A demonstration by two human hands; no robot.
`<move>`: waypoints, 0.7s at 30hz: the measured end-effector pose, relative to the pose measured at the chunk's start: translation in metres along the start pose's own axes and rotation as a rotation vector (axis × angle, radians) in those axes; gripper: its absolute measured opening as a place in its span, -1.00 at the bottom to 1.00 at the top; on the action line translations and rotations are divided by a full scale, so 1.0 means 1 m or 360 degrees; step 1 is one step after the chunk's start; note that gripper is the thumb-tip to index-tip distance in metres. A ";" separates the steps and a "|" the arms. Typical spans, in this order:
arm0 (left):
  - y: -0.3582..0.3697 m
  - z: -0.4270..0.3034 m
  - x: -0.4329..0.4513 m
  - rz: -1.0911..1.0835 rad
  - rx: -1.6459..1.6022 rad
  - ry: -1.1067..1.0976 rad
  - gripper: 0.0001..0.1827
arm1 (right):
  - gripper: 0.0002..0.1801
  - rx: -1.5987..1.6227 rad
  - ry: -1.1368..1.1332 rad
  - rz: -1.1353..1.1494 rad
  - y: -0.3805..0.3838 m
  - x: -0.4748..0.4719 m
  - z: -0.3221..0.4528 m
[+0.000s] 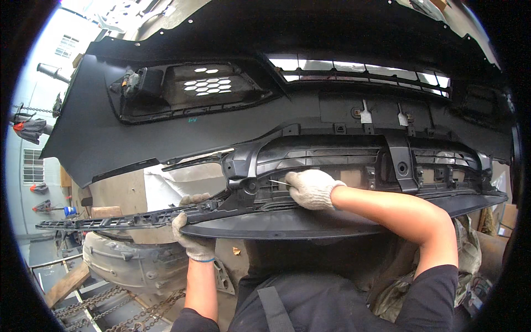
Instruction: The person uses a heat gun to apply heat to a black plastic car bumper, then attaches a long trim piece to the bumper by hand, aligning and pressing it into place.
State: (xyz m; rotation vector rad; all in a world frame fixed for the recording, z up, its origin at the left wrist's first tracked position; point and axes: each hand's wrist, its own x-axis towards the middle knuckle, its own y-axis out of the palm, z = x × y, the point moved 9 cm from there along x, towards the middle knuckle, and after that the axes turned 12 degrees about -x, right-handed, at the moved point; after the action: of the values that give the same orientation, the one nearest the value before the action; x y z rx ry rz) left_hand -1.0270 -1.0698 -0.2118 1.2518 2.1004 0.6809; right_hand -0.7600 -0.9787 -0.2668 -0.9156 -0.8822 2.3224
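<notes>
Before me stands a large black plastic car bumper cover (232,120), its inner side facing me. A black grille assembly (327,153) runs along its near part, with a smooth black trim panel (282,224) at its near edge. My left hand (195,242), in a white knitted glove, grips this edge at its left end; fingertips show on the far side. My right hand (311,189), gloved likewise, is closed over the grille's left half. From its fingers a thin metal shaft (278,181) points left towards the grille slats. The rest of that tool is hidden in the hand.
A worn translucent plastic wheel-arch liner (137,261) lies below on the left, near rusty chains (89,305) and a wooden beam (68,284). Crumpled plastic sheeting (468,249) is at right. Clamps with orange parts (31,126) hang by the left wall.
</notes>
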 end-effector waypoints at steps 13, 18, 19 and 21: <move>0.002 -0.002 0.000 -0.0024 -0.0030 0.0022 -0.46 | -0.66 -0.0219 0.0049 0.0052 -0.016 -0.004 0.013; -0.007 -0.003 -0.001 -0.0084 -0.0088 0.0063 -0.46 | -0.64 -0.0163 0.0015 0.0017 -0.017 -0.006 0.015; -0.008 -0.004 0.000 -0.0072 -0.0074 0.0066 -0.47 | -0.64 -0.0142 0.0016 0.0022 -0.017 -0.006 0.016; -0.007 -0.005 -0.001 -0.0056 -0.0056 0.0058 -0.49 | -0.65 -0.0137 -0.0005 0.0007 -0.017 -0.004 0.019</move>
State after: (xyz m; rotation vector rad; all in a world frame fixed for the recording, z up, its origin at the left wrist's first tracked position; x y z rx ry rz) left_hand -1.0340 -1.0739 -0.2129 1.1889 2.1258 0.7274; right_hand -0.7676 -0.9771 -0.2420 -0.9505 -0.9888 2.3056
